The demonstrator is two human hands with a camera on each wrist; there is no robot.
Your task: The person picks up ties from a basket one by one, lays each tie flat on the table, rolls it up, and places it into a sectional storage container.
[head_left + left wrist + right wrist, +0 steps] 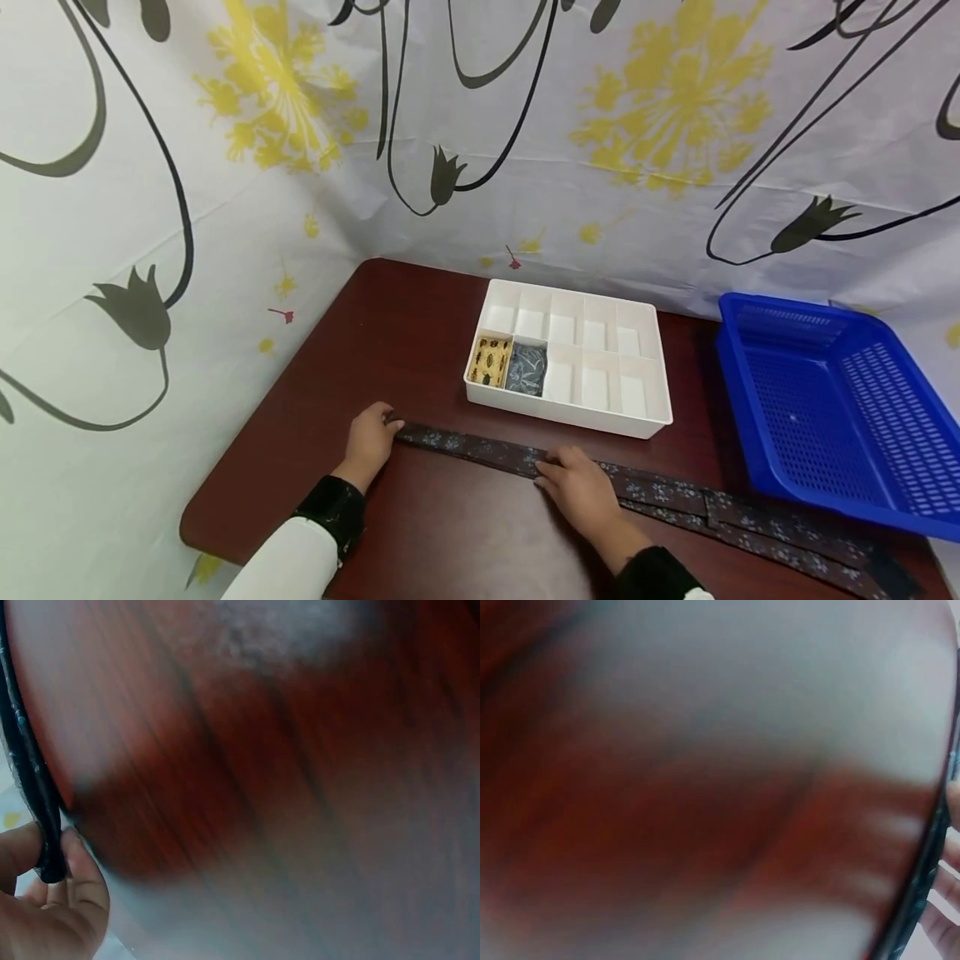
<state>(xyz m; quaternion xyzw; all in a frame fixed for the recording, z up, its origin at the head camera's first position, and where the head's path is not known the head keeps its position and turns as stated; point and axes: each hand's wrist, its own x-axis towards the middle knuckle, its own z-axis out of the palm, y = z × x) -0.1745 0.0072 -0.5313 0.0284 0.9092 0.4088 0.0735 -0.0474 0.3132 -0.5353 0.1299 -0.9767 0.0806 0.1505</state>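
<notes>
The tie [480, 448] lies flat on the table [420, 333], in front of the organizer [645, 417]. Its long axis runs from left to right, parallel to the near wall of the organizer, and it sinks slightly toward the right. The left hand [369, 443] pinches the left end of the tie (the left wrist view shows fingers [75, 877] around its edge). The right hand [581, 487] presses on the tie near its middle with relaxed fingers. Right of the organizer stands the basket [847, 417]; the tie reaches below it.

Necktie [637, 492] before divided box [645, 417], basket [840, 467] right of box
</notes>
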